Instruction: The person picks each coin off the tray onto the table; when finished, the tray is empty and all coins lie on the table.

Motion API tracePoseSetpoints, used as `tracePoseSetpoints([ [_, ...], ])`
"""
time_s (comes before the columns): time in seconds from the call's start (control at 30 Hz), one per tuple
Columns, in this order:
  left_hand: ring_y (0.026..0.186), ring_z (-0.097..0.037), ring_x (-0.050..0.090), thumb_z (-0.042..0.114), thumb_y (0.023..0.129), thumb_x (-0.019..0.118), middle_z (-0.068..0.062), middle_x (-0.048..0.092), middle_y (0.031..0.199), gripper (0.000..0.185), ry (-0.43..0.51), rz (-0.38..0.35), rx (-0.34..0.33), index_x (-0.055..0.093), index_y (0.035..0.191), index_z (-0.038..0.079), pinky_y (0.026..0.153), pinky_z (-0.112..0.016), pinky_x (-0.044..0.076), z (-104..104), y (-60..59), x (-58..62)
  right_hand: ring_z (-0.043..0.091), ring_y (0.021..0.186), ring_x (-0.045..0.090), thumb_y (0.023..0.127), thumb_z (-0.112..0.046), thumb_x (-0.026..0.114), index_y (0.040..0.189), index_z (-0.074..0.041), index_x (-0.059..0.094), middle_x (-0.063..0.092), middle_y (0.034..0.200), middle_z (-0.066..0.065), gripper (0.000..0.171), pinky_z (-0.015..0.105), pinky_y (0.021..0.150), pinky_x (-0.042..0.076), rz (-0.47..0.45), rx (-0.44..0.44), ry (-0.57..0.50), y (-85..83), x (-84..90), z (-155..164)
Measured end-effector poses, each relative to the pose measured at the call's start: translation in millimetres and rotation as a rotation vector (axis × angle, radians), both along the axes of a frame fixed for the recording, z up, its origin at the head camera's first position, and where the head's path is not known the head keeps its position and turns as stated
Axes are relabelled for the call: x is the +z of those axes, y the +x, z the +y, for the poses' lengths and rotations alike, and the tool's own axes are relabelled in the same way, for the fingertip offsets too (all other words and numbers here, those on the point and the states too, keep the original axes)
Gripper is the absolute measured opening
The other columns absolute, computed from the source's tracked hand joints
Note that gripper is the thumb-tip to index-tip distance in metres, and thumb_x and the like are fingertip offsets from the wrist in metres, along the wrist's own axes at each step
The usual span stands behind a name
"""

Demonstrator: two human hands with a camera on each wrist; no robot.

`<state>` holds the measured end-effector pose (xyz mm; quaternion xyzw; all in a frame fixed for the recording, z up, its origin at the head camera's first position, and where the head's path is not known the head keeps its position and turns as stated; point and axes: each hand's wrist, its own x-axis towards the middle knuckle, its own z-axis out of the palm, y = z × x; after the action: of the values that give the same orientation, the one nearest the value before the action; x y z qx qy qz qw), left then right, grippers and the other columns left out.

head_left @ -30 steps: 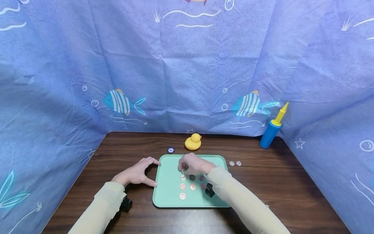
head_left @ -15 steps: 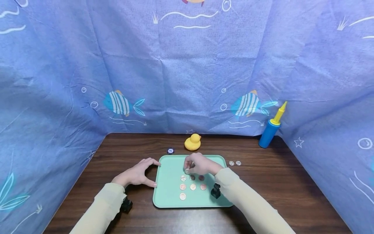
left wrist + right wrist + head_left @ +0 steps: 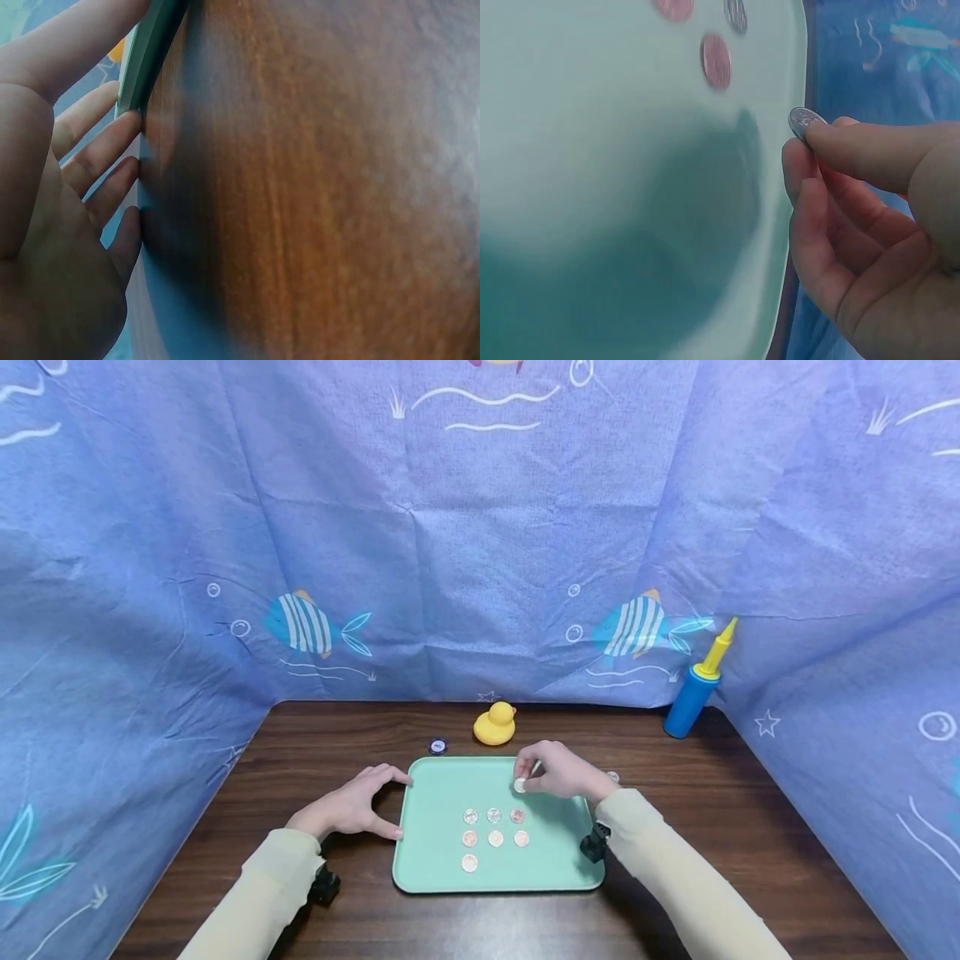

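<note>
Wooden table [image 3: 735, 827], right hand [image 3: 558, 772] pinching silver coin [image 3: 804, 122], left hand [image 3: 348, 806] spread against tray [image 3: 435, 852]

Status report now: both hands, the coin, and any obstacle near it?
Right hand pinches a silver coin above the green tray. Left hand rests on the tray's left edge. Seven coins lie on the tray; nothing blocks.

The dark wooden table [image 3: 750, 835] bears a green tray [image 3: 431, 852], rubber duck [image 3: 495, 725], pump [image 3: 697, 689] and seemingly a token [image 3: 438, 746].
</note>
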<state>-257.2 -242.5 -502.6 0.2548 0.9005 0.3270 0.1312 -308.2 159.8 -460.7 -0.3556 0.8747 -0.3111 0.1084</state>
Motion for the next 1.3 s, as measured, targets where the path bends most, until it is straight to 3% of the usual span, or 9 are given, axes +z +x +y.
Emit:
tracePoseSetpoints([
  [0.2, 0.144, -0.036, 0.039, 0.051, 0.079, 0.091, -0.005, 0.052, 0.147, 0.082, -0.005, -0.011, 0.006, 0.055, 0.145, 0.016, 0.115, -0.062, 0.036, 0.5, 0.0, 0.1, 0.009, 0.083, 0.063, 0.092, -0.002, 0.079, 0.096, -0.010, 0.074, 0.069, 0.086, -0.005, 0.010, 0.031, 0.079, 0.058, 0.014, -0.031, -0.034, -4.6, -2.4, 34.2],
  [0.5, 0.144, -0.036, 0.040, 0.052, 0.080, 0.090, -0.005, 0.053, 0.147, 0.082, -0.007, -0.012, 0.002, 0.055, 0.145, 0.016, 0.115, -0.062, 0.036, 0.7, -0.3, -1.3, 0.012, 0.079, 0.061, 0.096, -0.014, 0.079, 0.101, -0.013, 0.074, 0.068, 0.088, -0.003, 0.007, 0.030, 0.067, 0.054, -0.022, -0.136, -0.020, -3.0, -0.5, 85.3],
  [0.83, 0.145, -0.037, 0.038, 0.050, 0.079, 0.091, -0.008, 0.051, 0.150, 0.082, -0.001, -0.024, 0.015, 0.056, 0.144, 0.016, 0.115, -0.063, 0.036, 0.8, -0.9, 0.9, 0.017, 0.083, 0.063, 0.094, -0.005, 0.078, 0.100, -0.010, 0.073, 0.069, 0.089, -0.001, 0.009, 0.031, 0.072, 0.055, -0.002, -0.218, 0.007, -2.5, 2.4, 129.1],
  [1.3, 0.147, -0.037, 0.037, 0.049, 0.080, 0.091, -0.008, 0.049, 0.152, 0.081, -0.006, -0.037, 0.024, 0.055, 0.145, 0.017, 0.116, -0.063, 0.034, 1.0, 0.3, 2.0, 0.016, 0.071, 0.060, 0.092, 0.003, 0.075, 0.100, -0.003, 0.072, 0.068, 0.087, 0.005, 0.010, 0.028, 0.058, 0.051, -0.011, -0.344, -0.005, -3.4, -14.2, 163.0],
])
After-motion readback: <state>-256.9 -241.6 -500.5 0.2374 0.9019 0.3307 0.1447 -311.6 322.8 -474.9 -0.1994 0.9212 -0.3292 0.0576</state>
